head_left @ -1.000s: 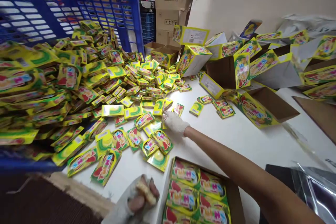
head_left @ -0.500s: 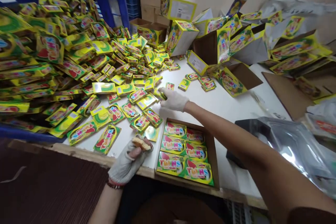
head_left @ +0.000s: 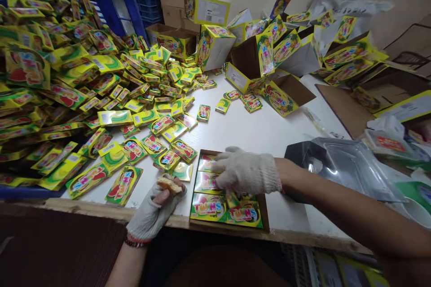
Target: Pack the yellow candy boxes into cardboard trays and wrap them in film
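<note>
My left hand (head_left: pixel 156 208), in a white glove with bare fingertips, is closed around a pale, torn piece of bread (head_left: pixel 170 184) near the table's front edge. My gloved right hand (head_left: pixel 244 172) is over an open cardboard tray (head_left: pixel 266 215), fingers curled down. Under its fingers a small candy packet (head_left: pixel 232 198) stands tilted, partly hidden. Flat TWINS packets (head_left: pixel 208 207) lie side by side in the tray, green and yellow with watermelon pictures; the hand covers several. Left of the tray, loose packets (head_left: pixel 168 159) lie scattered close to my left hand.
A big heap of packets (head_left: pixel 67 76) spills from a blue crate (head_left: pixel 116 0) on the left. Printed display boxes (head_left: pixel 215 49) stand and lie along the back. On the right are a clear plastic cover (head_left: pixel 350 166) and a brown cardboard flap (head_left: pixel 346 110).
My right hand has come back from the loose packets to above the tray, bringing a packet. My left hand still holds the bread. The view has shifted slightly to the right.
</note>
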A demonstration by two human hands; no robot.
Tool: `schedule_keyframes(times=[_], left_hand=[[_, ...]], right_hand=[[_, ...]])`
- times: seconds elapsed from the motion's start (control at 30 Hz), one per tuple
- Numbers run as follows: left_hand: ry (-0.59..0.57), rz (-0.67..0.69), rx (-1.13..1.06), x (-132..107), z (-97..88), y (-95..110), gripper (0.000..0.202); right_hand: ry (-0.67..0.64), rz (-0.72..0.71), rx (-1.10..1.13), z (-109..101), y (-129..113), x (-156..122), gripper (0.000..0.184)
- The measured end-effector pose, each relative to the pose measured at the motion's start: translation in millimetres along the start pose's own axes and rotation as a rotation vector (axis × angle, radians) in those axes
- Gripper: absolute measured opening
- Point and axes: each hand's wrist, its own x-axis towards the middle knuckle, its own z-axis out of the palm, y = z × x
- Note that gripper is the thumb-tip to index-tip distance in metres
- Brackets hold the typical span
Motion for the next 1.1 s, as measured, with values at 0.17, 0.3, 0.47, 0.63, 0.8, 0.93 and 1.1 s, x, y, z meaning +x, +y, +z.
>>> schedule_keyframes(times=[0.17,0.3,0.47,0.63,0.8,0.93,1.1], left_hand=[[0.025,0.004,-0.008,-2,-4.2,-1,0.036],[-0.011,0.007,-0.001,-2,0.5,0,0.033],[0.005,0.003,0.030,-1,1.1,1,0.033],[-0.005,0.005,0.023,-1,-0.9,1,0.028],[0.026,0.007,0.019,-1,-0.5,0,0.031],[0.015,-0.003,0.011,-1,0.8,0,0.033],[-0.053,0.019,0.042,-2,7.0,2,0.027]], right_hand=[[0.184,0.573,0.086,5,-31,-3,0.028],[0.162,0.849,0.110,49,-46,-4,0.067],[0.235,0.785,0.112,70,-37,-9,0.074],[0.053,0.513,-0.122,59,-7,-34,0.045],[-0.058,0.429,0.031,72,-1,-40,0.048],[-0.064,0.468,0.117,83,-3,-35,0.030],[-0.248,0.369,0.151,62,-4,-18,0.016]])
